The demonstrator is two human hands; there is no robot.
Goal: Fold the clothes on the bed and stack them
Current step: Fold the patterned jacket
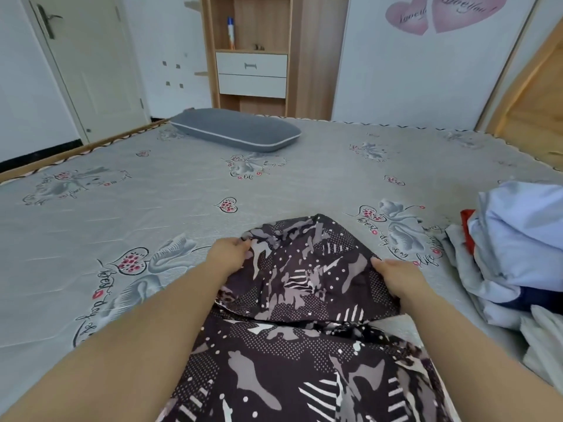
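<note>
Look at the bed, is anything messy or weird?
Yes. At the right edge of the bed sits a heap of unfolded clothes, crumpled together instead of stacked. The patterned garment held by both hands is still rumpled too. Nothing looks torn or spilled.

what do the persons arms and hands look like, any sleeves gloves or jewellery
Both forearms are bare as far as the frame shows, with no sleeves in view. The left hand and right hand wear no gloves, and no rings, watch or bracelets are visible.

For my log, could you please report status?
Left hand and right hand grip patterned garment. Fold unfinished. Unfolded pile waits right.
</note>
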